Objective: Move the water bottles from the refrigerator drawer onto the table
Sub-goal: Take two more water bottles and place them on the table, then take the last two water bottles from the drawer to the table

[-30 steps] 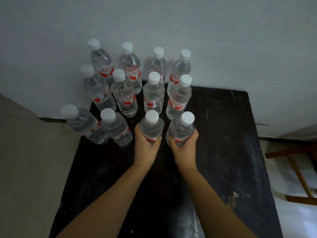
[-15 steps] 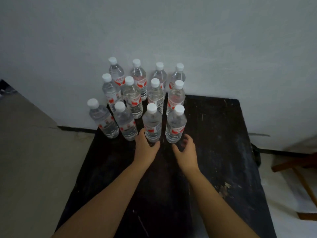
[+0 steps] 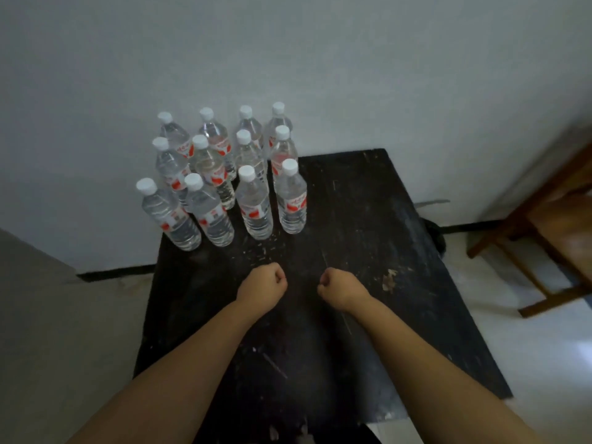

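No text, brand name or number can be read anywhere. The water bottles (image 3: pixel 256 203), standing upright in rows at the far left corner of the black table (image 3: pixel 368 251), carry white labels with red marks, but any lettering on them is too small and blurred to make out.

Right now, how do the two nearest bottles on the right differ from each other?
The front right bottle stands slightly farther back than the front second-from-right bottle. Its red label sits higher and shows more red; the other's shows more white. Both stand upright, white-capped, on the black table, untouched by the hands.
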